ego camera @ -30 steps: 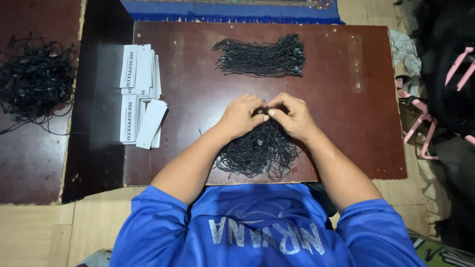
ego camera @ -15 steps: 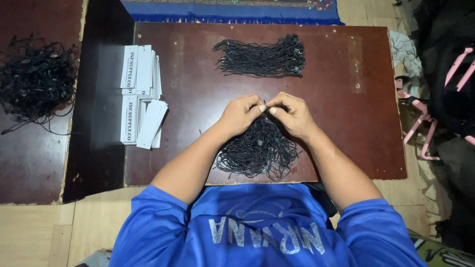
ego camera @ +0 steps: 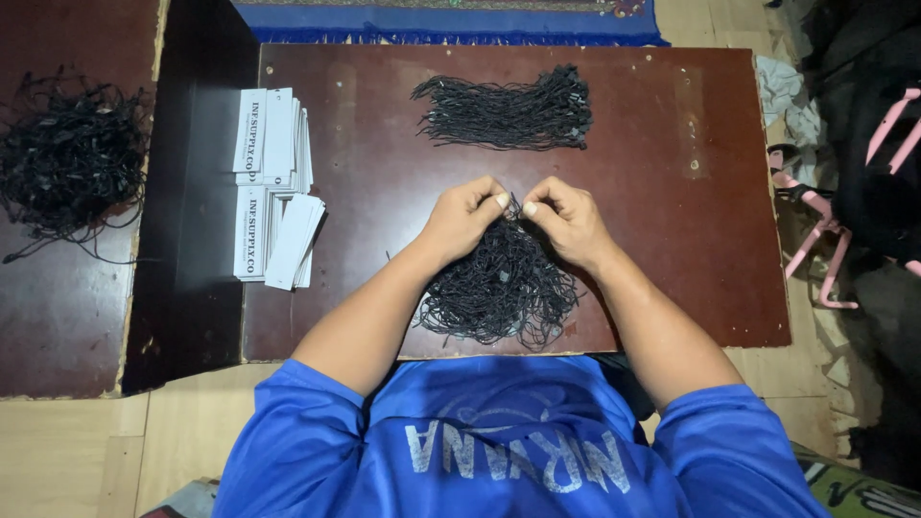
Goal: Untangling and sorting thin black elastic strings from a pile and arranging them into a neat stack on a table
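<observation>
My left hand [ego camera: 464, 216] and my right hand [ego camera: 567, 219] meet over the middle of a dark red-brown table [ego camera: 672, 125]. Both pinch a thin black string [ego camera: 511, 203] between thumb and fingers, drawn up from a loose pile of black strings [ego camera: 499, 293] lying just below my hands near the table's front edge. A tidier bundle of black strings [ego camera: 508, 110], laid lengthwise, rests farther back on the table, apart from my hands.
Two stacks of white paper tags [ego camera: 271, 187] lie at the table's left edge. A tangled heap of black strings [ego camera: 67, 158] sits on a separate board to the left. Dark bags and pink straps [ego camera: 815, 240] crowd the right side.
My hands have stayed together over the pile, with only small finger shifts on the string.
</observation>
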